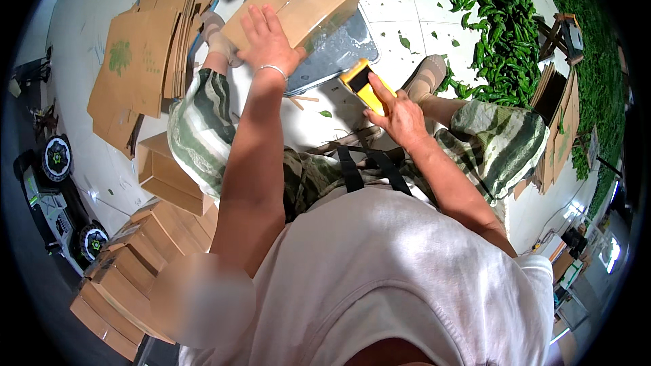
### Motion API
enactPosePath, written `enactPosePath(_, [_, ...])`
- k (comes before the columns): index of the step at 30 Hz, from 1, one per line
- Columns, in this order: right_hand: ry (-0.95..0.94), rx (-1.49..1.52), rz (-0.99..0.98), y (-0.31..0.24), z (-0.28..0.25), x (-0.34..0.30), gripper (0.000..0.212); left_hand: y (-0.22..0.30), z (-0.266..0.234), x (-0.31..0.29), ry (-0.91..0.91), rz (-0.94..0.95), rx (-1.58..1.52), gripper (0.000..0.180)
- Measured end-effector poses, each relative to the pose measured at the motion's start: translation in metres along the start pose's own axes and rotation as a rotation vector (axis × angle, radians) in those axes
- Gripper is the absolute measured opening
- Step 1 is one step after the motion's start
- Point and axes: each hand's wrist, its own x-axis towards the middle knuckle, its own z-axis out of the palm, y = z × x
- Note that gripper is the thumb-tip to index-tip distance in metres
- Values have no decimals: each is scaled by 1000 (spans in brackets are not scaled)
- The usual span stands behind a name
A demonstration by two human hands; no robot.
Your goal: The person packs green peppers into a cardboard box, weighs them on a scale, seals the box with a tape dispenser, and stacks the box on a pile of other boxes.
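A closed cardboard box (305, 3) rests tilted on a grey plastic tub or tray (339, 54) between my feet. Clear tape shines along its top seam and near its right end. My left hand (271, 44) lies on the near left part of the box, palm down with fingers spread, gripping nothing. To the right of the tub, my right hand (397, 115) is closed around a yellow tape dispenser (366, 85) with a dark front part. The dispenser is held apart from the box. My right palm and some fingers are hidden from above.
Flattened cartons (135, 61) are stacked at the left, with an open carton (173, 173) and several closed boxes (135, 264) nearer me. Green peppers (502, 34) cover the floor at the far right. More folded cardboard (559, 122) stands beside my right knee. A wheeled machine (61, 190) sits far left.
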Motion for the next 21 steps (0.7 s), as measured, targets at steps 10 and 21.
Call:
enactPosePath(10, [-171,-162,9,-26,25,134,62,7,13,-7,90,61,47,114])
enactPosePath(21, [-369,31,228,-17,18,124,66,-54,4,48,48,45,-584,91])
